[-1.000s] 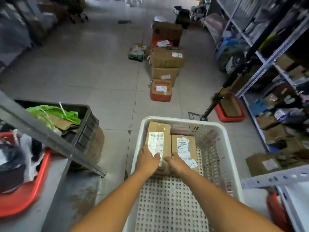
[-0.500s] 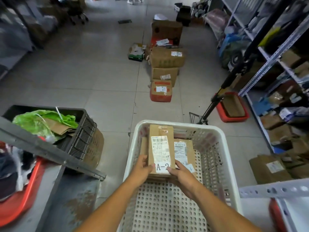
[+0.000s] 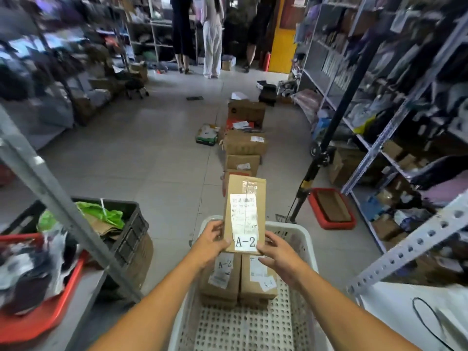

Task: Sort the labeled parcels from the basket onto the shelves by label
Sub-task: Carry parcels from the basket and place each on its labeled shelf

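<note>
A brown cardboard parcel [image 3: 244,211] with a shipping label and a white "A-2" tag is held up above the white perforated basket [image 3: 307,252]. My left hand [image 3: 211,240] grips its lower left edge and my right hand [image 3: 274,252] grips its lower right edge. Below it in the basket lie two more brown parcels side by side: the left parcel [image 3: 221,276] is tagged "A-2", and the tag on the right parcel [image 3: 258,277] is too tilted to read. Further parcels lie under them. Metal shelves [image 3: 395,138] full of boxes stand on the right.
A black crate [image 3: 131,231] with green plastic and cardboard sits left of the basket, beside a red tub [image 3: 43,317] behind a slanted metal post [image 3: 50,196]. A row of cardboard boxes [image 3: 244,145] lies on the floor ahead. A black tripod leg [image 3: 326,143] and red tray [image 3: 331,209] stand at right. People stand far back.
Both hands have lifted the "A-2" parcel out of the basket and up, uncovering another "A-2" parcel beneath. The view has tilted up towards the aisle.
</note>
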